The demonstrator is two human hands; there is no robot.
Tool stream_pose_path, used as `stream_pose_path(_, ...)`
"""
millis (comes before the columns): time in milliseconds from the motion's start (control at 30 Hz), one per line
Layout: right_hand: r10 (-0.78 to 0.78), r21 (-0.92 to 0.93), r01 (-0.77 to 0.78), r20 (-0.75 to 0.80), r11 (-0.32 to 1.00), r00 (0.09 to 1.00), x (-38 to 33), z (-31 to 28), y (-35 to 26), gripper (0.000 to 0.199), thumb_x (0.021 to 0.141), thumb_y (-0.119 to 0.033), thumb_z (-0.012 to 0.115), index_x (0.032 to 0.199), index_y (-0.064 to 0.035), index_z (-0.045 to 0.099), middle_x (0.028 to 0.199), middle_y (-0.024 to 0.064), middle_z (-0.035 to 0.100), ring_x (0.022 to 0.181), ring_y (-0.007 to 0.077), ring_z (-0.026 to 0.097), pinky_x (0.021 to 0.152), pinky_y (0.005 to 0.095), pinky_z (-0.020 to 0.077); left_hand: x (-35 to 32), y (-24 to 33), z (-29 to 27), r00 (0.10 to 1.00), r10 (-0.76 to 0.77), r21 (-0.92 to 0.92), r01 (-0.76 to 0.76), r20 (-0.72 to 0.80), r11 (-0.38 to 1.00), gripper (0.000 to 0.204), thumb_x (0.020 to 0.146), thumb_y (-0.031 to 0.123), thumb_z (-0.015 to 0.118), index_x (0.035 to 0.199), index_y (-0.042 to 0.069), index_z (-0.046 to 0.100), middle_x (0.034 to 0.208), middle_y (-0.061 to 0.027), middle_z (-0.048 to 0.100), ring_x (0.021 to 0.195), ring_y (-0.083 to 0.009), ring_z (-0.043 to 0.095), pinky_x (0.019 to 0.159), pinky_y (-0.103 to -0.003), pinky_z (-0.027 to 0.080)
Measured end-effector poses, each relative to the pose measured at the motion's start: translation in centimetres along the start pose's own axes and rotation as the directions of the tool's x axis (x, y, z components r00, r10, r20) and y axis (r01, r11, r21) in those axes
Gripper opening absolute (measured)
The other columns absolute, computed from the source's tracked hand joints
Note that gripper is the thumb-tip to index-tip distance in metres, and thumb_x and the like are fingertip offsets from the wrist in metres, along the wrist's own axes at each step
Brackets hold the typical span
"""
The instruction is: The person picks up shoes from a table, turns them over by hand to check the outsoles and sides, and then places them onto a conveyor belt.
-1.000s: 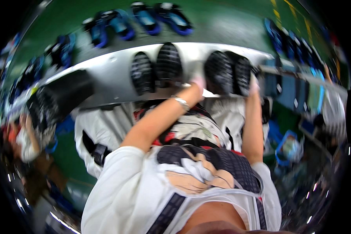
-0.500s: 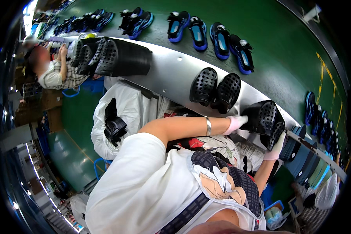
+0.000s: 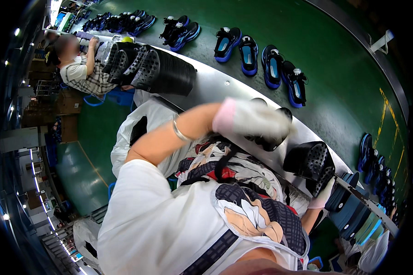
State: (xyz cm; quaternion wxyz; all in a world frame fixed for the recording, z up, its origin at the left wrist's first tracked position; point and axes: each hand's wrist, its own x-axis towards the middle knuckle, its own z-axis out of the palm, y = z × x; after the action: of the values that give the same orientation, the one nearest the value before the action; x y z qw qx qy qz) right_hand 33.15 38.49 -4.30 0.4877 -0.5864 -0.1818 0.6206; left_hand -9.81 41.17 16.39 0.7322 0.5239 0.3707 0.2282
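My left hand [image 3: 261, 121], in a white glove with a pink cuff, is smeared by motion. It hangs over a pair of black perforated curved pieces [image 3: 267, 141] on the metal bench and partly hides them; its fingers cannot be read. At the right, my gloved right hand [image 3: 326, 193] grips the edge of a black perforated piece [image 3: 323, 176], which leans against a small stack of similar pieces [image 3: 305, 158]. A tall stack of these dotted black pieces [image 3: 163, 71] stands at the left of the bench.
Several black-and-blue sneakers [image 3: 248, 55] stand in pairs on the green surface beyond the metal bench edge [image 3: 211, 78]. A co-worker [image 3: 80, 68] sits at the far left. White bags [image 3: 144, 117] lie below the bench. Blue-grey flat pieces [image 3: 353, 206] are stacked at the right.
My left hand has left the right-hand stack and swung left over the middle pair. My right hand stays at the perforated piece. The view has shifted slightly.
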Motion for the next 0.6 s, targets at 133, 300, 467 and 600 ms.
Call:
stream_pose_path(133,-0.067,-0.080,0.060,-0.084,0.995,0.994,-0.3,0.6,-0.6,0.048,0.097,-0.032,0.040,0.132,0.0004,0.046,0.130,0.0071,0.051,0.117,0.0183,0.049,0.103,0.0309,0.0347,-1.0,-1.7,-11.7,0.850,-0.090,0.266,0.261,-0.520,0.928,0.046,0.091,0.031,0.047,0.127,0.004,0.053,0.114,-0.0078,0.061,0.096,-0.0174,0.058,0.086,-0.031,0.048)
stream_pose_path(300,-0.194,-0.317,0.114,-0.235,0.942,0.952,-1.5,2.5,-2.3,0.052,0.098,-0.032,0.035,0.139,-0.0006,0.036,0.142,0.0127,0.039,0.131,0.0221,0.036,0.110,0.0328,0.0240,-4.4,-7.1,-32.2,0.410,-0.074,0.326,0.811,-0.909,0.486,0.040,0.088,0.025,0.046,0.120,0.002,0.056,0.125,-0.0156,0.056,0.112,-0.0299,0.055,0.095,-0.035,0.044)
stream_pose_path(467,-0.295,-0.526,0.038,-0.414,0.850,0.861,-5.8,3.3,-3.2,0.060,0.094,-0.043,0.036,0.144,-0.0093,0.030,0.148,0.0170,0.027,0.138,0.0303,0.025,0.113,0.0385,0.0143,-10.2,-12.6,-49.1,0.231,-0.122,0.247,0.959,-0.965,-0.141,0.040,0.087,0.029,0.044,0.113,0.006,0.063,0.123,-0.0162,0.057,0.115,-0.0324,0.055,0.093,-0.039,0.047)
stream_pose_path(600,-0.324,-0.579,-0.034,-0.502,0.814,0.802,-7.2,4.0,-3.6,0.058,0.095,-0.042,0.035,0.143,-0.0083,0.032,0.147,0.0170,0.029,0.135,0.0309,0.028,0.111,0.0391,0.0198,-12.8,-24.3,-58.9,0.070,-0.293,0.096,0.992,-0.954,-0.076,0.038,0.085,0.019,0.041,0.111,0.003,0.063,0.125,-0.0176,0.055,0.119,-0.0332,0.051,0.096,-0.040,0.044)
